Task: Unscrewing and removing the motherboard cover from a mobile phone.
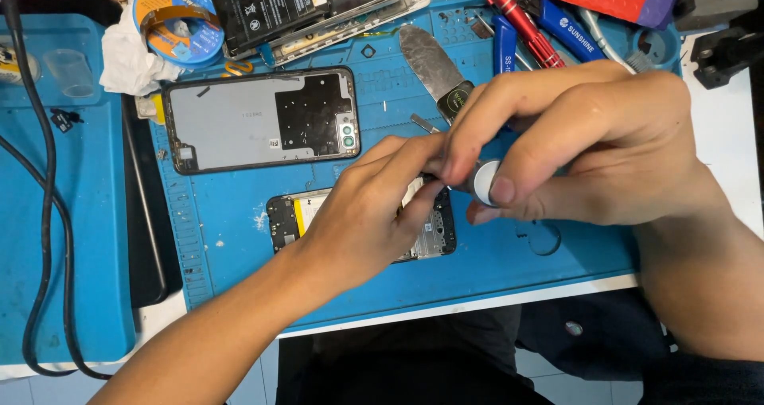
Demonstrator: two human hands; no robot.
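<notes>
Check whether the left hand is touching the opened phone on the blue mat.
Touching. The head view shows the left hand lying flat over the opened phone, covering its middle with no gap visible.

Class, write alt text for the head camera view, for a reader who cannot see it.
Two bare hands work over an opened phone on a blue mat: the left hand rests on it, while the right hand pinches a silver-capped tool. A detached back cover, a metal pry blade and a tape roll lie behind.
</notes>
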